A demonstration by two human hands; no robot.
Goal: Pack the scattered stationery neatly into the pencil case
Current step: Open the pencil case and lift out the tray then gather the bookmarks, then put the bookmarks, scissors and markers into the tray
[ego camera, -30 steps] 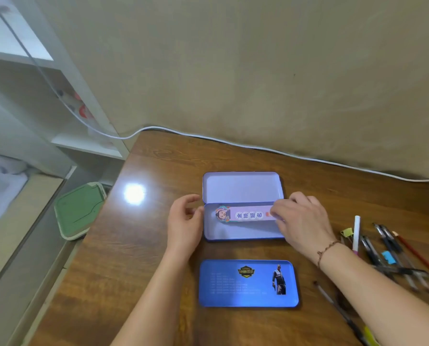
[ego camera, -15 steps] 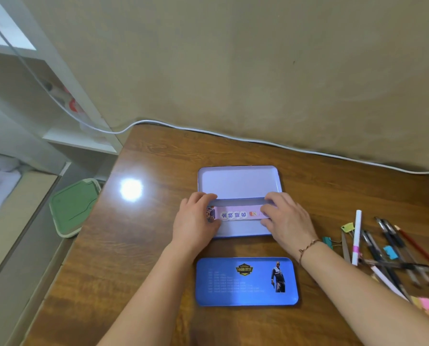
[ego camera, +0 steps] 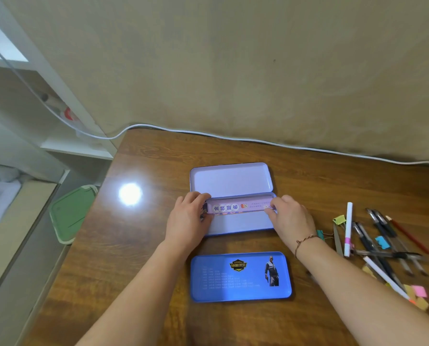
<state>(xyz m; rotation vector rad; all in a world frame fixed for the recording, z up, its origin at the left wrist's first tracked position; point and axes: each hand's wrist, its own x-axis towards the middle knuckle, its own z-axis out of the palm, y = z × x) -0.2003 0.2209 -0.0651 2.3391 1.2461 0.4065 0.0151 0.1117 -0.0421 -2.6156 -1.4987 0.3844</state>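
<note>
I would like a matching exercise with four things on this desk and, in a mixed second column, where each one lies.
1. pink ruler
2. blue tray
3. white pen
4. white cable

a. along the wall
b. nearest the camera, between the forearms
c. among the loose stationery on the right
d. in the open pencil case, held at both ends

Pairs: 1-d, 2-b, 3-c, 4-a

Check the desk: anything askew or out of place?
Yes: the pens, clips and sticky notes lie crisscrossed in a heap right of the open pencil case. Both hands hold the pink ruler straight inside.
</note>
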